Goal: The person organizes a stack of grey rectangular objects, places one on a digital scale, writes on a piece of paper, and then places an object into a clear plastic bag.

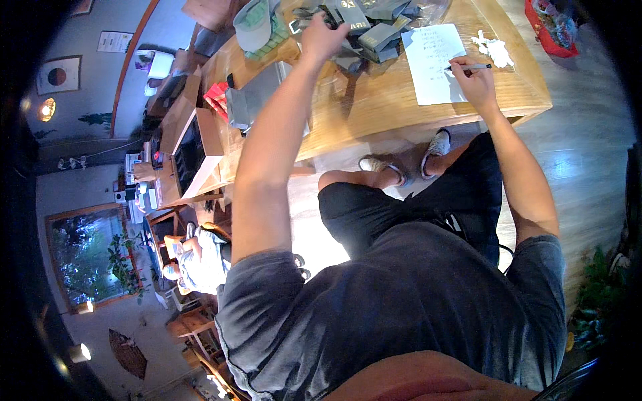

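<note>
My right hand (476, 81) is closed around a pen (476, 67), its tip over a white sheet of paper (428, 83) with several lines of handwriting. My left hand (323, 37) is stretched to the far side of the wooden table (361, 120), at the pile of dark grey packets. Its fingers are apart and curved over the pile's near-left edge; no packet is seen lifted in them. A small dark grey box (384, 37) lies in the pile to the right of this hand. Light lettering shows on some packets.
Crumpled white tissue (493, 50) lies right of the paper. A pale green cap (254, 30), a grey case (257, 93) and a red packet (217, 100) sit toward the left. An open cardboard box (200, 147) stands further left. A red bag (552, 30) is beyond the table's right edge. Another person sits at left.
</note>
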`<state>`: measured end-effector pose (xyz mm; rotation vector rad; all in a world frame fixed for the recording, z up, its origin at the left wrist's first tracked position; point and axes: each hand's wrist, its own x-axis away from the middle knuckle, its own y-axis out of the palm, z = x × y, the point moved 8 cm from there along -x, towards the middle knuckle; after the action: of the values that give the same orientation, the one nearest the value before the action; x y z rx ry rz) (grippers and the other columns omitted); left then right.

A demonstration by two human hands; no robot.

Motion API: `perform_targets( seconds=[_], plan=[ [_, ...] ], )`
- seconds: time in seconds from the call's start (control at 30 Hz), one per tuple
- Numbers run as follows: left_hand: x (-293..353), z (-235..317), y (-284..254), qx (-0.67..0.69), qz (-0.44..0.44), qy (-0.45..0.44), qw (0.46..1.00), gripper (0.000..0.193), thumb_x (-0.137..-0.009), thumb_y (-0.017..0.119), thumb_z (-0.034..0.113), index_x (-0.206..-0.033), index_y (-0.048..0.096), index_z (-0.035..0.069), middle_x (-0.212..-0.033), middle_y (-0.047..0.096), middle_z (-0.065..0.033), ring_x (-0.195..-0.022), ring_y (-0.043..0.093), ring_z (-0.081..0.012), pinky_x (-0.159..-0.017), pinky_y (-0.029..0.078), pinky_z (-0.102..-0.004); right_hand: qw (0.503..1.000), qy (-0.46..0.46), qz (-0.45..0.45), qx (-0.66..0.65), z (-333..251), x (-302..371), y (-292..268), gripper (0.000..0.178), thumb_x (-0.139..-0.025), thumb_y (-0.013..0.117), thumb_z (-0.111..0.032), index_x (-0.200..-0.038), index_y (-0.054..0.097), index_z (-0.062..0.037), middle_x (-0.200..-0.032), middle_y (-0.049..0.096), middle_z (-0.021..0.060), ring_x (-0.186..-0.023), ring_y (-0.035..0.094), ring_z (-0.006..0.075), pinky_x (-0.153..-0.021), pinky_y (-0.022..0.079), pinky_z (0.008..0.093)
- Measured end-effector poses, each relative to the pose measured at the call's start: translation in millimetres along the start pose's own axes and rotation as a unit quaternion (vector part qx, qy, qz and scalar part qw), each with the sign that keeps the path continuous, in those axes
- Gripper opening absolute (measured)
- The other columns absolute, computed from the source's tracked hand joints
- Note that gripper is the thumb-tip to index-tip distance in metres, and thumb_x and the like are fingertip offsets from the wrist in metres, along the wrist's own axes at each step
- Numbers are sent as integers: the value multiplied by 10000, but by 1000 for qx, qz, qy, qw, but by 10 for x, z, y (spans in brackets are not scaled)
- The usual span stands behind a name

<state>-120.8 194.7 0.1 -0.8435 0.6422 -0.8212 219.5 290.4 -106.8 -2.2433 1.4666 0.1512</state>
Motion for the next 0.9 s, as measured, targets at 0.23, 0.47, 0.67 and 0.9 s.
perform_targets(
  seconds=[0.23,0.47,0.67,0.9],
  plan=[
    [-71,173,418,-47,63,-77,994,757,-768,728,314,-1290,392,-120,-1256,550,-278,-1223,502,-396,-1030,436,-416,1000,8,1,-8,-33,15,5,190,-899,646,-200,-971,715,-37,-695,670,68,-628,591,109,-585,454,272],
    [-100,151,423,23,127,-70,989,746,-743,721,169,-1360,369,-58,-1261,544,-263,-1219,504,-378,-1031,429,-398,1000,2,14,11,-116,9,-71,208,-889,644,-227,-954,717,-43,-715,685,91,-631,634,163,-598,478,298],
    [-60,133,176,182,141,-40,972,702,-728,736,156,-1342,443,-19,-1102,629,-159,-1022,614,-262,-902,486,-346,1000,11,2,20,-63,13,-48,212,-880,646,-242,-946,718,-54,-732,688,106,-649,657,205,-608,488,314],
    [197,888,-618,8,216,145,965,618,-742,730,189,-1290,503,18,-1190,643,-165,-1093,619,-306,-921,491,-394,999,13,4,40,-51,5,-65,241,-883,632,-288,-950,722,-74,-675,663,110,-595,626,212,-574,470,334]
  ],
)
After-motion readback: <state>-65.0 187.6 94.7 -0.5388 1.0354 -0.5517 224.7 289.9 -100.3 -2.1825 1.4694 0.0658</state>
